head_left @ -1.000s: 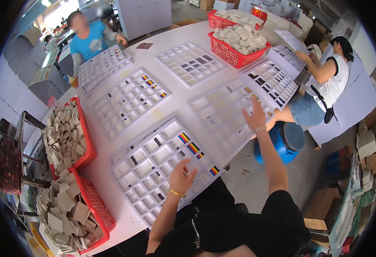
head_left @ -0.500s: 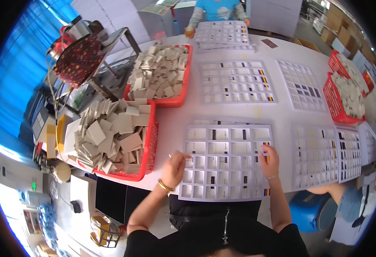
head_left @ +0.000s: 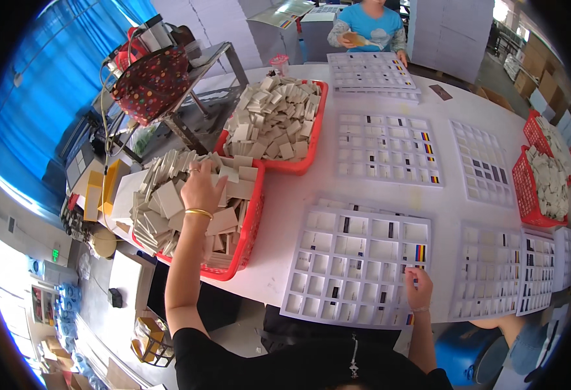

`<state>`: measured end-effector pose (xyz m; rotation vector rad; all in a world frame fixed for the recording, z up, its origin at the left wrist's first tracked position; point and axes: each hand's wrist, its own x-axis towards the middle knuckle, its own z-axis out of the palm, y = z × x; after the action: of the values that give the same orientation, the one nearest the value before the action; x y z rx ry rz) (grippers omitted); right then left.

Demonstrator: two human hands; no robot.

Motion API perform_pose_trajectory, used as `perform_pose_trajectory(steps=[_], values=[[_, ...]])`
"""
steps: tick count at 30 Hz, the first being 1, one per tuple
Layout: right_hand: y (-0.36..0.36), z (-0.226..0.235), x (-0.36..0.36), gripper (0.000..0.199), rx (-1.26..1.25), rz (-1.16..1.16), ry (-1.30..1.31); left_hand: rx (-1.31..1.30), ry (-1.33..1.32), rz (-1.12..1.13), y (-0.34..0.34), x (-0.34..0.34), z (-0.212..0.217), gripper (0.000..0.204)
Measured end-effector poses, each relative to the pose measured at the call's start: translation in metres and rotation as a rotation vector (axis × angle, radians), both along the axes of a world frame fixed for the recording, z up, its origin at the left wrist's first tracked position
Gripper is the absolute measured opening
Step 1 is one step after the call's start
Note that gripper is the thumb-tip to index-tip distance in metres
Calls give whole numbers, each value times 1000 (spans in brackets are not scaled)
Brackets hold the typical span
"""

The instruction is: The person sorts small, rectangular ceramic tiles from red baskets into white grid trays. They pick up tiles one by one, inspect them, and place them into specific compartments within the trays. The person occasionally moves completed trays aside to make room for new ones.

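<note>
My left hand [head_left: 202, 187], with a gold bangle at its wrist, reaches over a red basket [head_left: 250, 234] heaped with flat pale tiles [head_left: 168, 198]. Its thumb is spread from the fingers, which touch the tiles at the far side of the heap. A white sheet [head_left: 347, 239] divided into rows of square cells lies before me, with dark marks in some cells and coloured stripes near its right edge. On that right edge rests my right hand [head_left: 419, 287], fingers curled in; whatever they hold, if anything, is too small to make out. Another such sheet shows beneath.
A second red basket [head_left: 311, 146] of smaller pale pieces stands behind the first. More gridded sheets [head_left: 389, 151] lie across the white table [head_left: 279, 214]. Opposite, a co-worker [head_left: 367, 32] handles a stack with a yellowish object in one hand. Red baskets [head_left: 538, 195] stand at right.
My left hand has gone from above the sheet's left side to the tile basket. My right hand stays at the sheet's right edge, its fingers more curled. The view has shifted left.
</note>
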<state>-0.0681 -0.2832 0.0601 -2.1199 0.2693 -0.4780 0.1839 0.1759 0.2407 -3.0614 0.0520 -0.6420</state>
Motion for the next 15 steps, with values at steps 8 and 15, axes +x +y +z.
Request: perform_pose_trajectory(steps=[8, 15], values=[[32, 11, 25, 12, 0, 163, -94, 358, 323, 107, -1, 14, -33, 62], [35, 10, 6, 13, 49, 198, -32, 334, 182, -27, 14, 4, -36, 47]])
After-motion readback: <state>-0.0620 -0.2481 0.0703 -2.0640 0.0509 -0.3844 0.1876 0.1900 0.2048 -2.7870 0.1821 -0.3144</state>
